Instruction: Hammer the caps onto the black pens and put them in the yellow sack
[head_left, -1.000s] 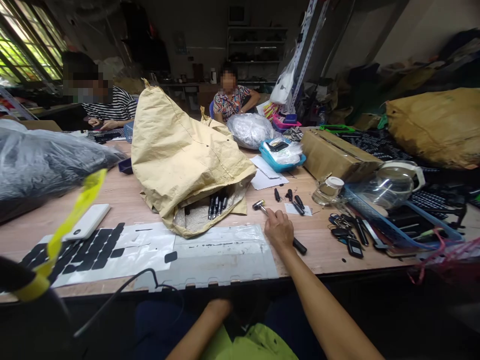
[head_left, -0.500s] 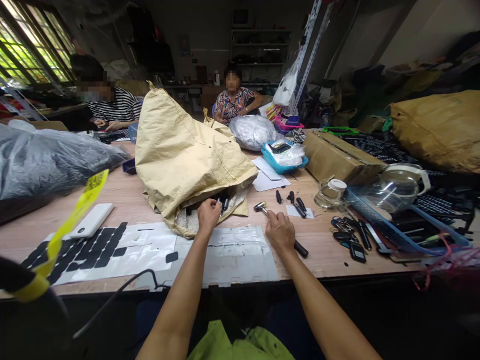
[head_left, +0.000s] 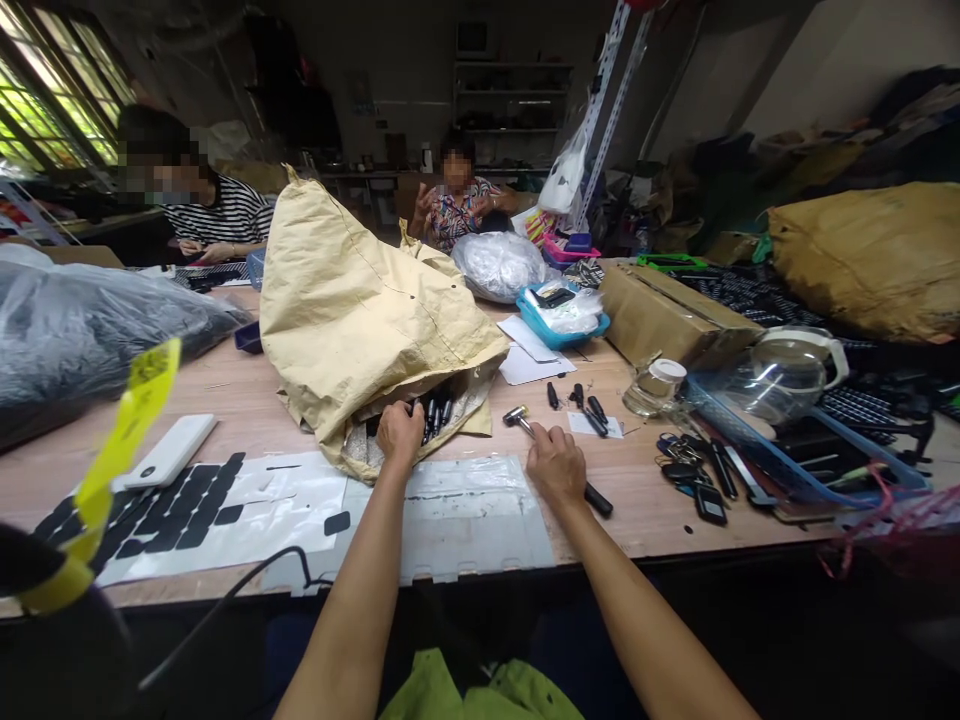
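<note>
A large tan paper sack [head_left: 375,290] lies on its side on the table, its mouth towards me. Inside the mouth are several black, pen-like handle pieces [head_left: 437,415]. My left hand [head_left: 401,435] is at this opening with curled fingers beside the black pieces; the fingertips are partly hidden, so what they grip cannot be made out. My right hand [head_left: 556,462] is closed around the shaft of a small hammer [head_left: 598,500], which lies low over the table with its head pointing away and to the left.
A grey sheet [head_left: 472,520] and white paper with black stickers [head_left: 292,500] lie in front. Loose black pieces [head_left: 596,410], a glass jar [head_left: 654,388], keys [head_left: 682,470] and a blue basket [head_left: 810,450] are rightward. Two people sit across; a yellow tag [head_left: 127,430] hangs near left.
My left hand has shifted slightly left at the sack's mouth, uncovering more black pieces. My right hand stays on the hammer. The person at the back has raised both hands.
</note>
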